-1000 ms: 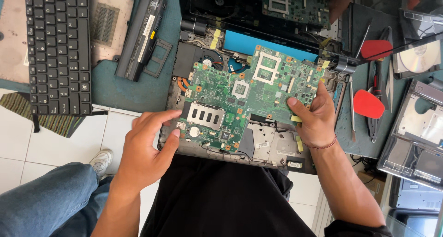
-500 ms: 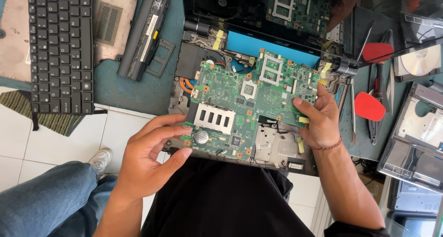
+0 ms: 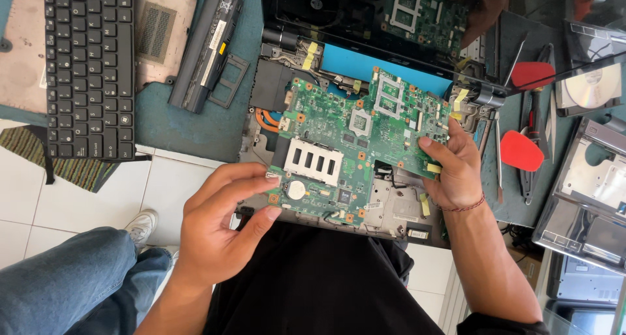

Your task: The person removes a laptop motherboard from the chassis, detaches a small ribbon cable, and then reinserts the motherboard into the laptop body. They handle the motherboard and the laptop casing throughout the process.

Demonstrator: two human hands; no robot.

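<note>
I hold a green laptop motherboard [image 3: 355, 146] with both hands just above the opened laptop base [image 3: 391, 208]. My left hand [image 3: 218, 227] pinches its near left corner, beside a round coin cell and a silver slot frame. My right hand [image 3: 453, 168] grips the right edge, a red cord on its wrist. The board lies tilted over the grey chassis, and a blue panel [image 3: 365, 64] shows behind it. The dark laptop screen [image 3: 339, 15] at the far side reflects the board and a hand.
A detached black keyboard [image 3: 88, 67], a brown cover plate [image 3: 163, 31] and a long black battery [image 3: 208, 45] lie at left on the teal mat. Red-handled tools [image 3: 521, 149], a disc [image 3: 590, 87] and drive trays [image 3: 590, 191] sit at right. White floor tiles and a shoe [image 3: 140, 227] show below left.
The motherboard has shifted slightly and settled lower over the chassis. My left hand slid from the board's left edge to its near left corner; my right hand kept its grip.
</note>
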